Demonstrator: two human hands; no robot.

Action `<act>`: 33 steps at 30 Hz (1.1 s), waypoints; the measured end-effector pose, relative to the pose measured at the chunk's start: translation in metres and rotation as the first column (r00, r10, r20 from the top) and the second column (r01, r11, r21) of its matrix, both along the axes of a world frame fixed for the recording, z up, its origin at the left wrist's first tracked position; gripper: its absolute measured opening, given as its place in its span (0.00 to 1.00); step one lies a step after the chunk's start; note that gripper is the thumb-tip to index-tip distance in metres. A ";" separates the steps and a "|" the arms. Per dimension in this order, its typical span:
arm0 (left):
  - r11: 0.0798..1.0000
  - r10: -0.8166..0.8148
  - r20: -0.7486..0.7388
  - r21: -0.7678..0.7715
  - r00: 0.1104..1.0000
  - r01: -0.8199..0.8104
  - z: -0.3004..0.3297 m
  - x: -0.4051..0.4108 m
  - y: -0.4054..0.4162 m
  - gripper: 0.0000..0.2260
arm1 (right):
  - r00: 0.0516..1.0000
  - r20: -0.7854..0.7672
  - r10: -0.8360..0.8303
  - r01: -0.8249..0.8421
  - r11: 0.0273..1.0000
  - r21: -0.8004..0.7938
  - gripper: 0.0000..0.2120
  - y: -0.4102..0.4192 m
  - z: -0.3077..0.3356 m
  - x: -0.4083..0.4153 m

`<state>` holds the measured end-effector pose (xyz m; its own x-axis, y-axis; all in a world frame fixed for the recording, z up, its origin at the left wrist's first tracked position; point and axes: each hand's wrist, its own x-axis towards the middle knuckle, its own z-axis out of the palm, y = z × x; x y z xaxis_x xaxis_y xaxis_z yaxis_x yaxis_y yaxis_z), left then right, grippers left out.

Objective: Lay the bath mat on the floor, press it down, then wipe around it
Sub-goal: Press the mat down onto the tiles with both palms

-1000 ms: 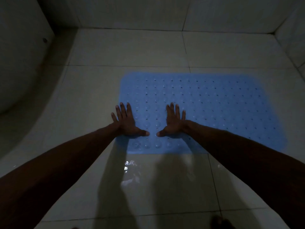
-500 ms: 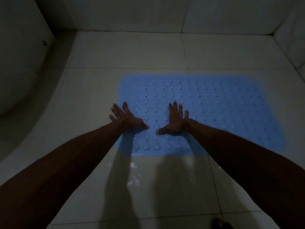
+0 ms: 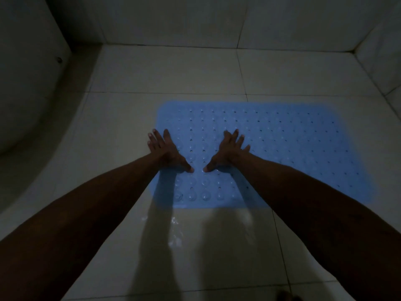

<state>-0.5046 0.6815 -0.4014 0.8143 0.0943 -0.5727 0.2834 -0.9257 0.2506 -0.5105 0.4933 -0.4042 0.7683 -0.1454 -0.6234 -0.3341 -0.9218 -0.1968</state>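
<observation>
The fingers (image 3: 233,137) of the right hand (image 3: 227,154) lay straight and a little spread, flat on the mat (image 3: 282,153), with the thumb stretched sideways toward the other hand. The left hand (image 3: 167,152) lay the same way, its fingers straight and slightly apart, the thumb pointing inward so that the two thumb tips came near each other without touching. Neither hand gripped anything; both palms pressed down on the mat. The left hand sat at the mat's left edge, and its outer fingers reached past that edge over the floor (image 3: 173,68); whether they touched the tile could not be told. The right hand was wholly on the mat, left of its middle. Both bare forearms ran back toward the camera, throwing shadows over the mat's near edge and the tiles.

The mat was blue, rectangular with rounded corners, dotted with rows of small holes and round suckers, and lay flat on the pale tiled floor. A wet shine (image 3: 174,231) showed on the tile just in front of it. A curved white fixture (image 3: 23,88) stood at the left, and tiled walls (image 3: 173,18) closed the far side.
</observation>
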 end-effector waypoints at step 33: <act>0.998 -0.064 -0.017 -0.031 0.998 0.063 -0.015 0.040 0.008 0.69 | 0.980 0.158 0.119 -0.133 0.988 0.078 0.72 -0.023 -0.028 0.025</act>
